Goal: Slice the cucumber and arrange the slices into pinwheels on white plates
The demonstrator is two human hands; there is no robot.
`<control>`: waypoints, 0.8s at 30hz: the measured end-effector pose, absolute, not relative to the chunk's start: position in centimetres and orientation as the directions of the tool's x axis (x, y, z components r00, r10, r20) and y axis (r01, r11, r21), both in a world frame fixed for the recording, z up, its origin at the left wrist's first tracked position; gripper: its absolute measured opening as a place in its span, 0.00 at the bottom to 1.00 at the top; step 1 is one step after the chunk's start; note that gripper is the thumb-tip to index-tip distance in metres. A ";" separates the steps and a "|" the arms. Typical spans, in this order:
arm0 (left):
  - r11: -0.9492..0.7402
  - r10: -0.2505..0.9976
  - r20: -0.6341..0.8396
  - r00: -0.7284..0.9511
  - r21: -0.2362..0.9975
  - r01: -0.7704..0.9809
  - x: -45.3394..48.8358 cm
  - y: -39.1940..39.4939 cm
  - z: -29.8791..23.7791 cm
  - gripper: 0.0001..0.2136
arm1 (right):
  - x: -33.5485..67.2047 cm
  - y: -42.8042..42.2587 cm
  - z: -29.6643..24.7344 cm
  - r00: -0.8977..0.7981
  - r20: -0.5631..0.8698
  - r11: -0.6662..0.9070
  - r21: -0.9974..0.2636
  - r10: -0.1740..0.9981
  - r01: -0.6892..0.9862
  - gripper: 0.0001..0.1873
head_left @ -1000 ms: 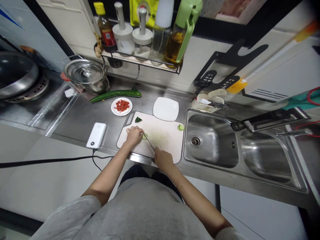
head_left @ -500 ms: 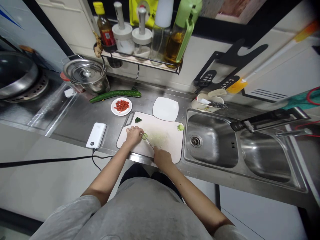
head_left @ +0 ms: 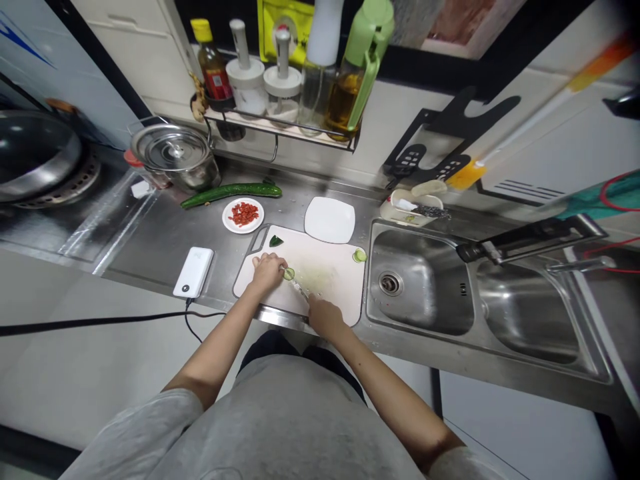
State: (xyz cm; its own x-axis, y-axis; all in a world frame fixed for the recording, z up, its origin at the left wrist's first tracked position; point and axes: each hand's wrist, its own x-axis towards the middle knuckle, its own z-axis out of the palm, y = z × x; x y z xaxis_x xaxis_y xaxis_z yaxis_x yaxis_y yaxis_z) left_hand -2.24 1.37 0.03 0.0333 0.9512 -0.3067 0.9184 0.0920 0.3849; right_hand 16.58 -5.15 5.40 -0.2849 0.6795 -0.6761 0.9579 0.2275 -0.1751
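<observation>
On the pale cutting board (head_left: 343, 290), my left hand (head_left: 269, 270) is closed, fingers bent, over a piece of cucumber (head_left: 289, 274) whose light green cut face shows at the fingertips. My right hand (head_left: 325, 315) grips a knife (head_left: 301, 289); its blade points up and left, with the tip by that cut face. A dark green cucumber end (head_left: 276, 241) lies near the board's handle. Several thin cucumber slices (head_left: 359, 255) sit at the board's right edge. Wet greenish marks cover the middle of the board.
Behind the board are a white square plate (head_left: 330, 220), a small dish (head_left: 227, 218) of chopped red pieces and a whole cucumber (head_left: 233, 193). A white power bank (head_left: 193, 272) with a cable lies left. The double sink (head_left: 425, 287) is right; a lidded pot (head_left: 195, 170) stands back left.
The view has shifted slightly. Both hands, the knife and the cucumber piece stay in nearly the same place on the board.
</observation>
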 end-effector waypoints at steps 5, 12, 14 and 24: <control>0.095 0.948 -0.316 0.030 0.372 0.923 -2.1 1.3 0.3 0.11 | 17.5 -6.6 5.1 -0.269 -0.658 0.209 -0.170 0.704 0.963 0.16; 0.081 0.955 -0.294 0.026 0.347 0.934 -1.6 0.9 0.8 0.09 | 18.9 -8.2 5.6 -0.255 -0.688 0.181 -0.180 0.679 0.967 0.16; 0.078 0.955 -0.297 0.030 0.345 0.935 -1.4 0.9 0.9 0.09 | 19.3 -8.7 5.7 -0.257 -0.684 0.181 -0.182 0.682 0.966 0.16; 0.235 0.958 -0.272 -0.091 0.564 0.792 -2.2 0.3 2.0 0.06 | 21.2 -9.3 6.1 -0.270 -0.663 0.188 -0.194 0.698 0.963 0.15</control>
